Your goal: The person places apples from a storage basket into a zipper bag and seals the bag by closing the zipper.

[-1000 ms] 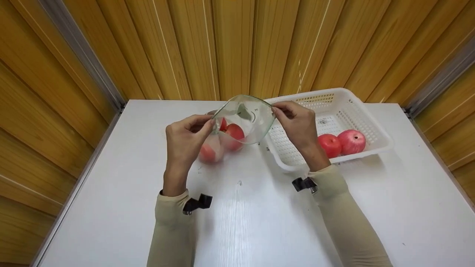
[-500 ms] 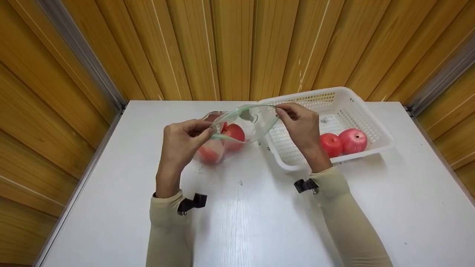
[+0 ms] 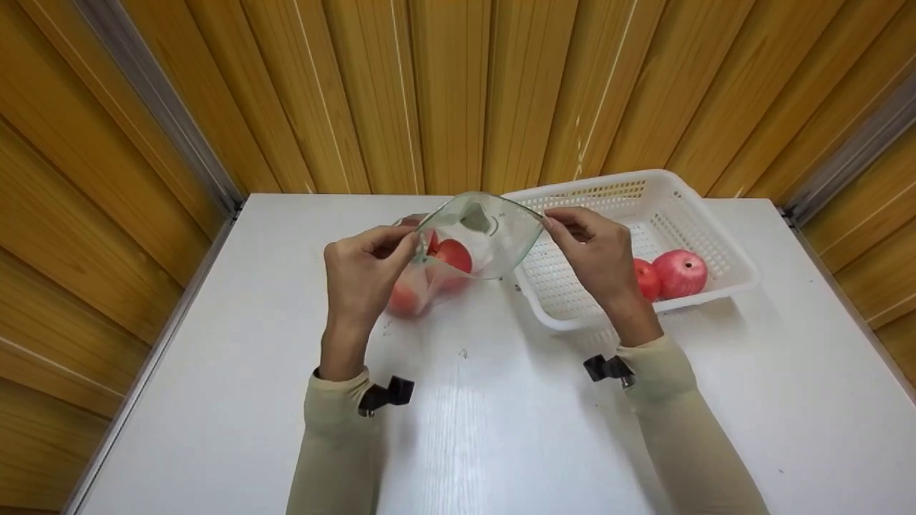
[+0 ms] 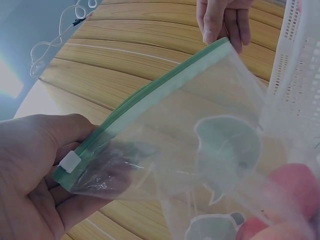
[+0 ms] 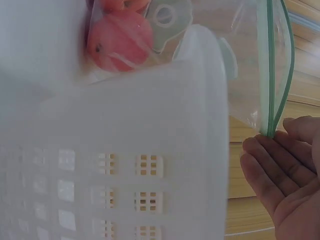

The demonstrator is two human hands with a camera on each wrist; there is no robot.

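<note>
Bag [image 3: 497, 254] mouth's widened; L hand [image 3: 360, 275] & R hand [image 3: 600, 250] pinch its ends, basket [image 3: 715, 239] edge nr R.

On the worktop [image 3: 501, 429], the basket [image 3: 731, 250] sits to the right, by the far edge, set askew. In it, 2 fruits [image 3: 680, 273] lie side by side along the near side, towards its near right corner. Left of the basket, in the worktop's far half, is the bag [image 3: 512, 250], with at least 2 pieces of fruit [image 3: 453, 256] inside. The left hand [image 3: 361, 268] is at the left end of the bag's mouth, the right hand [image 3: 600, 250] at the right end, before the basket's left part in the head view. Behind the far edge stands a wall [image 3: 451, 93].
</note>
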